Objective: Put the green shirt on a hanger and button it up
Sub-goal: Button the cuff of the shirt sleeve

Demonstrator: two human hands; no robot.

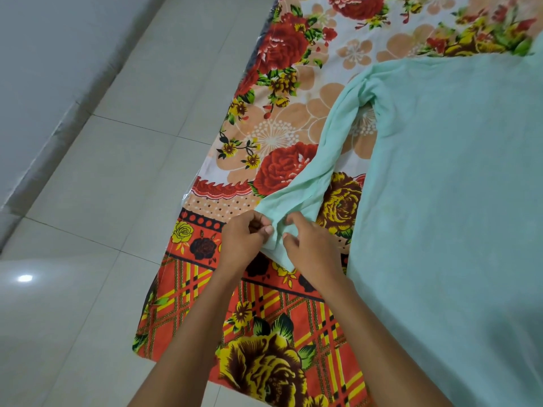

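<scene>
Nearest the camera, two bare forearms reach forward over the bright flowered blanket (258, 333), which lies spread on the pale tiled floor (97, 177). At their ends the left hand (245, 240) and the right hand (308, 242) sit close together, both pinching the cuff end of the sleeve (305, 177) of the green shirt (455, 201); the left thumb and fingers are curled onto the fabric from one side and the right fingers grip it from the other, so the cuff is bunched between them. That paired grip looks like work on the cuff itself, perhaps straightening it or dealing with a cuff button, though no button can be made out among the folds. Beyond the hands the sleeve runs up and away, twisted and creased, to the shoulder, and the broad body of the shirt lies flat on the blanket to the right, a sensible way to keep it smooth before hanging. The shirt runs out of view at the right and bottom edges, so its collar and front placket cannot be seen, nor whether it lies face up. No hanger is in view. Farthest off, a grey wall base (44, 118) borders the floor.
</scene>
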